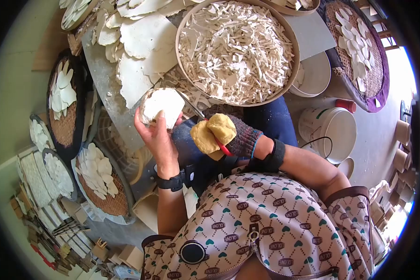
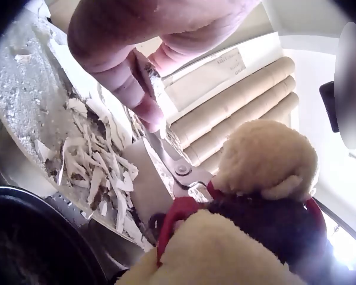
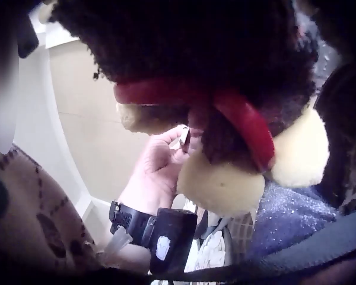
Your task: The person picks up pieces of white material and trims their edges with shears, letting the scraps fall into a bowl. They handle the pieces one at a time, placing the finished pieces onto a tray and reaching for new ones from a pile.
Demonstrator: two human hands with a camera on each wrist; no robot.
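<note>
My bare left hand [image 1: 158,138] grips a flat white piece [image 1: 163,105] with a rough, brownish edge, its thumb lying on the face. In my right hand [image 1: 245,138], which wears a dark knitted glove, are scissors [image 2: 182,170] with red handles. Lumps of yellow foam [image 1: 221,128] pad those handles. The blades reach toward the near right edge of the white piece. In the left wrist view the blade tips meet the piece just under the left fingers [image 2: 145,113]. The glove and foam hide most of the right fingers.
A round tray [image 1: 296,65] heaped with white trimmings stands ahead. Larger white sheets [image 1: 147,35] lie on the grey board [image 1: 98,70] to its left. Woven trays [image 1: 118,198] with white pieces stand on both sides. White buckets [image 1: 343,133] are at the right.
</note>
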